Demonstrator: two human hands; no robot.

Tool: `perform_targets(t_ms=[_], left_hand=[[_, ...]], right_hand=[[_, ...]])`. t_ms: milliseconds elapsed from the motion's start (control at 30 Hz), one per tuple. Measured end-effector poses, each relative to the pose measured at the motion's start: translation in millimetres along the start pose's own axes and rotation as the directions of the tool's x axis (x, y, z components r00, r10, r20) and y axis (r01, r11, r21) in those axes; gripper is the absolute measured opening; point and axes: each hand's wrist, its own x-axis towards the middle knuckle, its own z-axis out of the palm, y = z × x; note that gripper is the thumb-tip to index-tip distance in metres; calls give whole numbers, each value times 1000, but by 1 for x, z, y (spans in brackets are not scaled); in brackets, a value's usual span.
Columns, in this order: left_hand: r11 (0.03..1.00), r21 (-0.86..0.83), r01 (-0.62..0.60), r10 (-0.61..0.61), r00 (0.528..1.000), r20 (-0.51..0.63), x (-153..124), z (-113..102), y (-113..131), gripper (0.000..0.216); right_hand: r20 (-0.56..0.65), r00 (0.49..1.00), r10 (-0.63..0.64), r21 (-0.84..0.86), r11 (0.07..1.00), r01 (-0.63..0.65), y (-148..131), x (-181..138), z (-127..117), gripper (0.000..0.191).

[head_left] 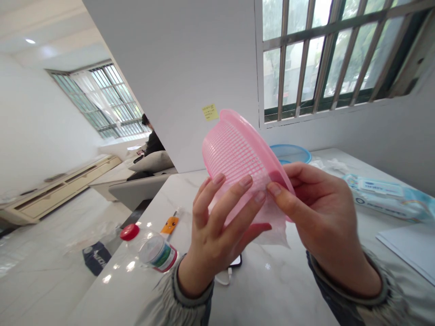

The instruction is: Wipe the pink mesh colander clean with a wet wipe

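Observation:
A pink plastic strainer basket [231, 145] is held up in front of me, tilted on its side with its slotted wall toward my left. My right hand [322, 213] is closed on its rim, the thumb on the outside. Against the lower wall, my left hand [224, 217] presses a thin white wipe [275, 233] with spread, slightly bent fingers. The wipe's loose edge hangs below the basket, and the rest of it is partly hidden behind the fingers.
A bottle with a red cap [158, 251], an orange item with a face [170, 224] and a partly hidden phone [237, 261] with a white cable are on the marble table. Behind stand a blue basket [292, 154], a wipes pack [387, 194] and white paper [411, 249]. A person [154, 140] sits far left.

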Motion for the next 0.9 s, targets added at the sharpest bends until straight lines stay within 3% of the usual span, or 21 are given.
perform_targets(t_ms=[133, 233, 367, 467, 567, 733, 900], left_hand=[[995, -90, 53, -55, 998, -23, -2, 8, -5, 77], [979, -126, 160, -164, 986, -23, -6, 17, -15, 84], [932, -125, 339, -344, 939, -16, -12, 28, -29, 62], [913, -143, 381, -397, 912, -102, -13, 28, -29, 44], [928, -163, 336, -360, 921, -147, -12, 25, -16, 41], [890, -314, 331, -333, 942, 47, -15, 31, 5, 60], [856, -360, 372, -361, 927, 99, -26, 47, 8, 80]], right_hand=[[-64, 997, -42, -67, 997, 38, 4, 5, 1, 14], [-139, 986, -95, -168, 983, 72, 8, 9, 1, 13], [-247, 949, -196, -284, 951, 123, 14, 15, -3, 17], [-283, 932, -227, -307, 942, 136, 19, 19, -4, 17], [-255, 947, -197, -275, 953, 124, 27, 23, -3, 17], [-217, 967, -134, -129, 986, 107, 42, 25, 4, 15], [-232, 973, 12, 143, 989, 21, 47, 27, 8, 18]])
